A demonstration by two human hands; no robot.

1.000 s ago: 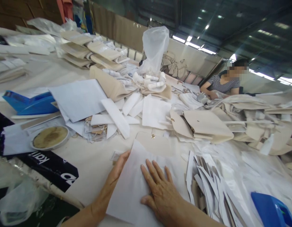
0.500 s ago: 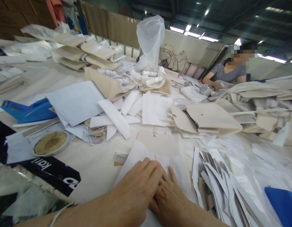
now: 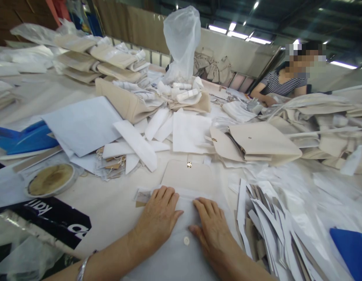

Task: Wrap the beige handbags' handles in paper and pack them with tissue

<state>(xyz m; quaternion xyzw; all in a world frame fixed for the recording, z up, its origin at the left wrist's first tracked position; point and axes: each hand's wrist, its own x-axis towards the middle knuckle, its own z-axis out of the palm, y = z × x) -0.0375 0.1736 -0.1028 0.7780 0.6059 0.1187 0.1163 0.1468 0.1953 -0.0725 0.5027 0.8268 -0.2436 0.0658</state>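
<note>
Everywhere around the pale worktable materials are heaped up. Toward the far left I see folded beige pieces in stacked layers, and near the middle a clear plastic bag stands upright behind small white-wrapped bundles. Right of centre, another beige bag lies with its flap open; nearer, narrow strips of white and brown make a loose pile. On the left sits a round dish with a yellowish-brown filling. Across the table, a person in a striped top sits beneath bright ceiling lights.

Directly before the worker, a beige flap with a gold-coloured clasp lies flat, pointing away; a whitish sheet covers the area below it. Both forearms come in low from the near edge. The left hand rests palm down on the sheet's left side, fingers nearly together, thumb angled inward. Opposite, the right hand is bent, its fingers a little apart and its thumb clear of them. A gap separates the hands, and neither is clamped on anything.
</note>
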